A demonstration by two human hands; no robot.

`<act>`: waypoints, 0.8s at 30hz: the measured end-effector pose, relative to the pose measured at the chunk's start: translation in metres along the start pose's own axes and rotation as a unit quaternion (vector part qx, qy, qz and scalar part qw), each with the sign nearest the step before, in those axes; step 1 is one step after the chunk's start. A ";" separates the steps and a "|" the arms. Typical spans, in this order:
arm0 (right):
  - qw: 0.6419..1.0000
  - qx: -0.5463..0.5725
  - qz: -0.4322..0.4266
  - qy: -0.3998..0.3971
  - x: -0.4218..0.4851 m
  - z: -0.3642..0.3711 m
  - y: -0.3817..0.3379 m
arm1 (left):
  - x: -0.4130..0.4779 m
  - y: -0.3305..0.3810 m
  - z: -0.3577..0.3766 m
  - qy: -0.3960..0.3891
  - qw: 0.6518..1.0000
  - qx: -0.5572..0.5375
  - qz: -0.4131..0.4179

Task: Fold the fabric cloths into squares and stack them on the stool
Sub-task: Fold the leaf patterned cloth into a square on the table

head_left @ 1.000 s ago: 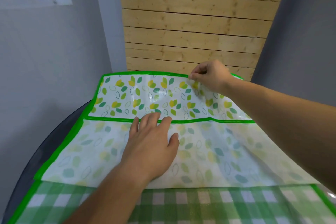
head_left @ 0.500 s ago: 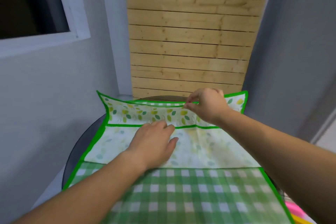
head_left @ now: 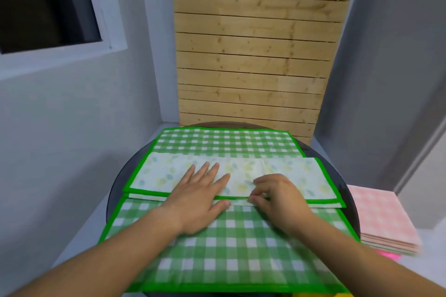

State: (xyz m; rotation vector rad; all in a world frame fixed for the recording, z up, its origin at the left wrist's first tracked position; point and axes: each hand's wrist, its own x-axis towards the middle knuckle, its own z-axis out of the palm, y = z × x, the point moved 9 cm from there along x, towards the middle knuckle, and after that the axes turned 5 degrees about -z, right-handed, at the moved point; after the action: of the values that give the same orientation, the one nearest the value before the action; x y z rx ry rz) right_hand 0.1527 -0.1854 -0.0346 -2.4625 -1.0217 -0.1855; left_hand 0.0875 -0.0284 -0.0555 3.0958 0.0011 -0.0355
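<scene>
A green-and-white checked cloth with a bright green border lies over a round dark table. Its far part is folded toward me, so a pale leaf-print band lies across the middle. My left hand lies flat with spread fingers on that band's near edge. My right hand is beside it, fingers curled, pinching the green-bordered edge of the folded band. A stack of folded pink checked cloths sits low on the right; whatever it rests on is hidden.
A wooden slatted panel stands against the wall behind the table. Grey walls close in left and right, with a dark window at upper left. Something bright pink peeks out under the stack.
My right hand has brought the far edge of the cloth over toward me and laid it down near my left hand. The leaf-print side is now folded under; the view has pulled back.
</scene>
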 end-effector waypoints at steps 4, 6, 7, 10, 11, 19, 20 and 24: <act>0.998 0.053 -0.011 -0.009 -0.012 0.006 0.003 | 0.004 -0.008 0.021 -0.051 0.999 0.000 0.006; 0.996 0.088 -0.004 0.000 -0.016 0.006 0.007 | 0.004 -0.007 0.024 -0.065 0.998 -0.005 0.013; 0.995 0.098 -0.004 0.007 -0.017 0.006 0.007 | 0.005 -0.006 0.024 -0.066 0.998 -0.009 0.016; 0.994 0.101 -0.018 0.027 -0.019 0.004 0.006 | 0.005 -0.004 0.023 -0.062 0.998 -0.015 0.025; 0.995 0.096 -0.026 0.031 -0.019 0.003 0.005 | 0.005 -0.003 0.023 -0.061 0.998 -0.015 0.026; 0.993 0.099 -0.056 0.021 -0.019 0.008 0.006 | 0.002 0.000 0.022 -0.066 0.997 0.000 0.035; 0.994 0.093 -0.059 0.020 -0.019 0.008 0.005 | 0.002 0.001 0.021 -0.063 0.997 0.002 0.036; 0.995 0.036 -0.091 0.000 -0.018 0.010 -0.004 | 0.001 0.001 0.017 -0.056 0.998 -0.004 0.033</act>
State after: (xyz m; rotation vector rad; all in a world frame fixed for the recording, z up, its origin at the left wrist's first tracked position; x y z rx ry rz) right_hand 0.1367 -0.1901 -0.0471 -2.3046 -1.2305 -0.2038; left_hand 0.0878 -0.0301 -0.0727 3.0789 -0.1043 -0.2060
